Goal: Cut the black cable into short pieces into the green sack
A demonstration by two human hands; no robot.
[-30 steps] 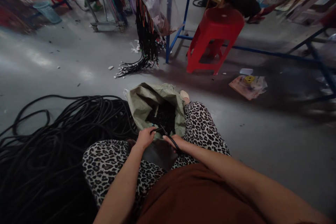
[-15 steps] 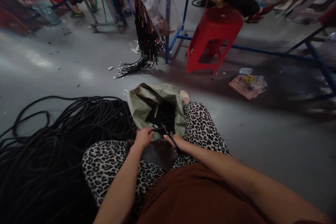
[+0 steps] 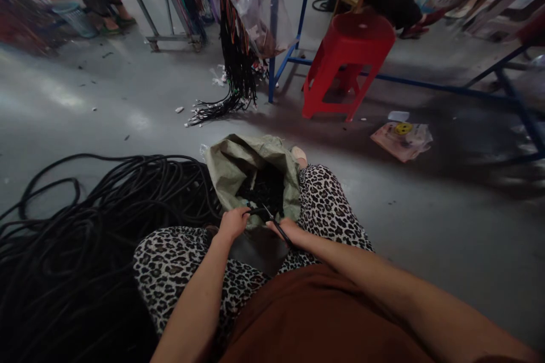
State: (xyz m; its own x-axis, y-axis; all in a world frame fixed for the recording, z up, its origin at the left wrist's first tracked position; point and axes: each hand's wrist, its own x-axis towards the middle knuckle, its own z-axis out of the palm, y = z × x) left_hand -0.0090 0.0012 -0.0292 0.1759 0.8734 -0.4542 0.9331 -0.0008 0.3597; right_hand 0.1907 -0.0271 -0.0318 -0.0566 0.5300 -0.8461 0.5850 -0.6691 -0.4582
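Note:
I sit with a pale green woven sack (image 3: 238, 167) open between my knees; it holds small black pieces (image 3: 266, 190). My left hand (image 3: 233, 222) is closed on the end of a black cable (image 3: 254, 211) just over the sack's mouth. My right hand (image 3: 286, 230) is closed on a dark-handled cutting tool (image 3: 275, 224) whose thin blades point at the cable end. Both hands are close together above my leopard-print trousers (image 3: 179, 264).
A large heap of black cable (image 3: 85, 227) lies on the floor at my left. Ahead stand a red plastic stool (image 3: 347, 59), a blue metal frame (image 3: 275, 28) with hanging cable bundles (image 3: 236, 39), and a plastic packet (image 3: 402, 137) on the grey floor. Another person's feet (image 3: 113, 21) are at far left.
My hands have barely shifted; the tool's blades stay at the cable end. The person at the far left has walked further left.

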